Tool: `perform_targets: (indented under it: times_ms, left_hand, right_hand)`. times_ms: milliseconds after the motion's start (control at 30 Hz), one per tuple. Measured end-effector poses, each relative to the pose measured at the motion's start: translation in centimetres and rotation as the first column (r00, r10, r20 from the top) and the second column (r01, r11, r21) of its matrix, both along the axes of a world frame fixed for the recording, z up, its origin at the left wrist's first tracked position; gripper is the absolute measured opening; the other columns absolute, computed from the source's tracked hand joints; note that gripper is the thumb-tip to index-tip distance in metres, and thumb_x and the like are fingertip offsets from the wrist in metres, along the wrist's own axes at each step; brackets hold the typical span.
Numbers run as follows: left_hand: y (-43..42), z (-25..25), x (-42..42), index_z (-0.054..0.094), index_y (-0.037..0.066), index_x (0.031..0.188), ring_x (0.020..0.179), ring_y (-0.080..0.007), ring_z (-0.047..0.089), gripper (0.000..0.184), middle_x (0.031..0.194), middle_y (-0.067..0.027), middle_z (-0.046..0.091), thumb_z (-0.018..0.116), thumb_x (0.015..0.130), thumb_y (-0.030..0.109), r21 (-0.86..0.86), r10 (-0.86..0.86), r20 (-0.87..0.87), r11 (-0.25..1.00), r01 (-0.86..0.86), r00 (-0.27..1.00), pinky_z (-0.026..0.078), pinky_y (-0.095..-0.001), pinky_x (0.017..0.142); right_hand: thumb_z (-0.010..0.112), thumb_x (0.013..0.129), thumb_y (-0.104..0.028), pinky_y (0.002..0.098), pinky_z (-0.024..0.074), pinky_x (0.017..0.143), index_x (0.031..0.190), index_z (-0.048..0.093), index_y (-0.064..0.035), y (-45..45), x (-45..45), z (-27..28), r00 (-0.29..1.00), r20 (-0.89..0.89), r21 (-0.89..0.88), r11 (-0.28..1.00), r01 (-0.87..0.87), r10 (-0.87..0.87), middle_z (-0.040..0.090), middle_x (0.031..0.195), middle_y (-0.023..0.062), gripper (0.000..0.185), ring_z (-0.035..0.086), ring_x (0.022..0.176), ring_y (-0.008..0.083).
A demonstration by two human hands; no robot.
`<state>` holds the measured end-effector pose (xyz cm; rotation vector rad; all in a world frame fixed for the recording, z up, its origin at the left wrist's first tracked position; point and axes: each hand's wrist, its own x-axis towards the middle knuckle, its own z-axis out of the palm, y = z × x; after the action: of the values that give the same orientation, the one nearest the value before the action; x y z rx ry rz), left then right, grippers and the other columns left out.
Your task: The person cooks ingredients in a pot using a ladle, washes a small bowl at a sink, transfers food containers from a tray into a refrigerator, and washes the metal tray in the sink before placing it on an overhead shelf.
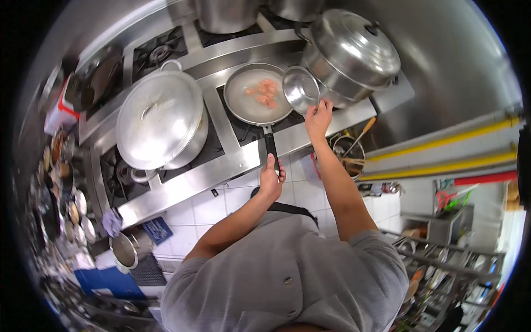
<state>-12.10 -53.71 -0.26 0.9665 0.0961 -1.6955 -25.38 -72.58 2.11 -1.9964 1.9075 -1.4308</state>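
Observation:
My left hand point(272, 176) is wrapped round the black handle point(270, 145) of a frying pan point(241, 103) on the stove. Several pink-orange pieces point(266, 93) lie together in the middle of the pan, in what looks like a pale liquid. With closed fingers my right hand point(319, 117) holds a shiny metal bowl point(301, 88) by its lower rim. The bowl is tilted over the pan's right edge, its inside showing, with no food visible in it.
A large lidded pot point(160, 119) stands left of the pan, and a tall lidded steamer pot point(354, 52) is close on the right. Utensils stand in a container point(349, 152) below the stove's front edge point(182, 196). Yellow pipes point(442, 141) run along the right.

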Motion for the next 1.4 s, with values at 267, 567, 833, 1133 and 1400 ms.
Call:
perform_targets:
  times_ms: [267,567,833,1133,1400]
  left_hand:
    - [3.4,-5.3,2.1,0.056,0.006,0.114,0.082,-0.0202,0.056,0.056,0.097,-0.0093,0.063,0.034,0.098,0.055,0.107,-0.270,0.298,0.962,0.249,0.915,0.042,-0.0323,0.075]
    - [4.3,-5.6,-10.2,0.060,0.008,0.107,0.071,-0.0121,0.059,0.026,0.090,-0.0042,0.066,0.058,0.093,0.029,0.284,-0.724,0.689,0.294,0.912,0.019,0.042,-0.0228,0.059]
    - [4.5,-1.1,-41.8,0.060,0.005,0.106,0.076,-0.0105,0.061,0.023,0.091,-0.0063,0.067,0.059,0.095,0.025,0.163,-0.540,0.815,-0.135,0.977,-0.211,0.048,-0.0241,0.063]
    - [6.1,0.1,-65.9,0.061,0.000,0.104,0.082,-0.0128,0.065,0.021,0.091,-0.0071,0.067,0.059,0.096,0.019,-0.096,-0.493,0.870,-0.212,0.973,-0.022,0.053,-0.0257,0.071]
    - [2.0,-6.5,-83.5,0.062,0.002,0.105,0.071,-0.0081,0.060,0.022,0.084,-0.0039,0.067,0.060,0.096,0.022,-0.006,-0.404,0.911,-0.219,0.976,-0.085,0.050,-0.0238,0.067]
  right_hand:
    - [0.056,0.090,-0.010,0.0287,0.0539,0.063,0.096,0.060,0.0027,9.9,-9.5,-3.3,0.002,0.948,0.299,0.892,-0.339,-0.317,0.063,0.083,0.0084,0.015,0.063,0.065,0.0183]
    - [0.058,0.091,-0.012,0.0264,0.0567,0.069,0.098,0.055,0.0015,29.9,-29.0,-2.4,-0.189,0.916,0.377,0.920,0.105,-0.354,0.059,0.085,0.0069,0.016,0.063,0.070,0.0155]
    - [0.057,0.093,-0.013,0.0286,0.0579,0.064,0.095,0.053,0.0044,40.7,-51.0,-9.4,-0.283,0.860,0.505,0.630,0.590,-0.424,0.059,0.083,0.0102,0.018,0.064,0.065,0.0165]
    - [0.059,0.095,-0.017,0.0265,0.0581,0.067,0.096,0.054,-0.0025,42.6,-72.4,-6.0,-0.391,0.898,0.424,0.642,0.639,-0.204,0.059,0.089,0.0059,0.015,0.062,0.071,0.0155]
    - [0.061,0.092,-0.016,0.0322,0.0595,0.067,0.103,0.054,0.0000,35.4,-98.2,-10.7,-0.349,0.921,0.387,0.520,0.762,-0.173,0.058,0.098,0.0101,0.021,0.062,0.084,0.0205]
